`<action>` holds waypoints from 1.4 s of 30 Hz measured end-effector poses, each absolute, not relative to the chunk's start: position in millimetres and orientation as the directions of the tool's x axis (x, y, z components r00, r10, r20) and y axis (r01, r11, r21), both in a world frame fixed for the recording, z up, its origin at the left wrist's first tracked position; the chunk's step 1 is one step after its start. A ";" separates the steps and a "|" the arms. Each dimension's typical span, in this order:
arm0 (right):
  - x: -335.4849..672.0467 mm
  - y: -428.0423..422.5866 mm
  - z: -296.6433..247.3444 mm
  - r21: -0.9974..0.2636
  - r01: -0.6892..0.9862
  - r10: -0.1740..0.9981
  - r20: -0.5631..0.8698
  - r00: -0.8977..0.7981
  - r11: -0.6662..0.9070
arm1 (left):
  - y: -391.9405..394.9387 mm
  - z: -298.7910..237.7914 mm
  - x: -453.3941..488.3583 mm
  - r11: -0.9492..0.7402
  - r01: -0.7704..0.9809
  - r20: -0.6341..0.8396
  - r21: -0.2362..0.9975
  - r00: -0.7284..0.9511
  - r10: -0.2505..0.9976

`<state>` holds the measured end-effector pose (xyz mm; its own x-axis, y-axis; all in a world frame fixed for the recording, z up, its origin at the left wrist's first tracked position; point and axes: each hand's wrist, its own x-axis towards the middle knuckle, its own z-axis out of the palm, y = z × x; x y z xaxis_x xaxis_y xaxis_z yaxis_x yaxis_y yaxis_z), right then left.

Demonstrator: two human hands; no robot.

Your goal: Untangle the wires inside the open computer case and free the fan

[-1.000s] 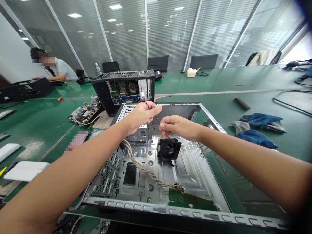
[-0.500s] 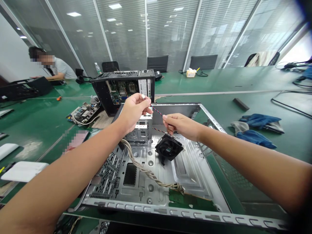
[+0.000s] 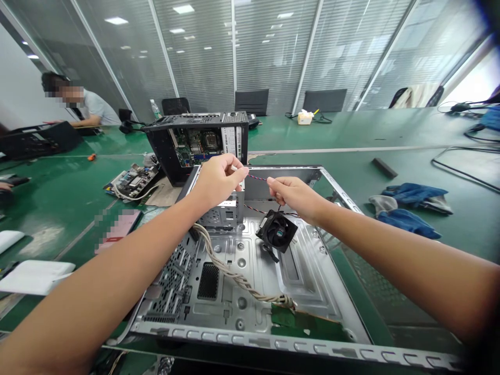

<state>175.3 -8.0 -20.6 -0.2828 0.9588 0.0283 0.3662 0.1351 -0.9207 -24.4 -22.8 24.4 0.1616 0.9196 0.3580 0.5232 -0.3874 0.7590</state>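
Observation:
Between my two hands runs a thin twisted fan cable (image 3: 258, 178) with dark, red and blue strands. My left hand (image 3: 223, 177) pinches its end, where a bit of the white connector shows. The fingers of my right hand (image 3: 287, 191) are closed on the cable farther along. Below my right hand a black cooling fan (image 3: 278, 232) hangs tilted over the open computer case (image 3: 242, 260); whether it touches the metal floor I cannot tell. Inside the case lies a bundle of twisted beige power cables (image 3: 230, 271).
A second computer case (image 3: 197, 121) with a motherboard stands behind. To the left are a loose circuit board (image 3: 135, 181) and a white device (image 3: 37, 276). Blue-grey gloves (image 3: 414, 200) and a dark bar (image 3: 385, 167) lie right. A person (image 3: 84, 107) sits far left.
My right hand has moved slightly right, stretching the cable flatter between my hands. The fan has swung right and turned its face. A co-worker's hand has appeared at the left edge.

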 end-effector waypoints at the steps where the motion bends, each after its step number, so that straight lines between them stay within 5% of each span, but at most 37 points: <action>1: 175.3 -7.5 -21.3 -0.906 0.405 0.969 0.026 -0.246 0.127 | -23.3 24.8 -24.5 -0.381 0.568 0.349 0.729 0.169 0.922; 9: 171.1 -16.6 -16.8 -0.738 0.664 0.990 0.044 -0.132 0.121 | -22.1 23.4 -26.2 -0.348 0.677 0.251 0.649 0.241 0.938; 21: 170.6 -15.7 -16.1 -0.692 0.696 0.981 0.112 -0.160 0.192 | -17.8 23.3 -31.8 -0.377 0.809 0.200 0.452 0.320 0.926; 33: 164.7 -22.5 -18.4 -0.307 0.671 0.725 0.444 -0.526 0.675 | -21.6 22.7 -26.9 -0.547 0.675 0.202 0.495 0.523 0.828; 37: 161.8 -22.1 -18.5 -0.372 0.565 0.676 0.394 -0.622 0.737 | -24.5 24.3 -26.0 -0.599 0.662 0.229 0.451 0.563 0.794; 42: 159.9 -24.1 -14.1 -0.482 0.583 0.753 0.344 -0.561 0.654 | -25.9 24.2 -26.3 -0.595 0.661 0.251 0.458 0.546 0.799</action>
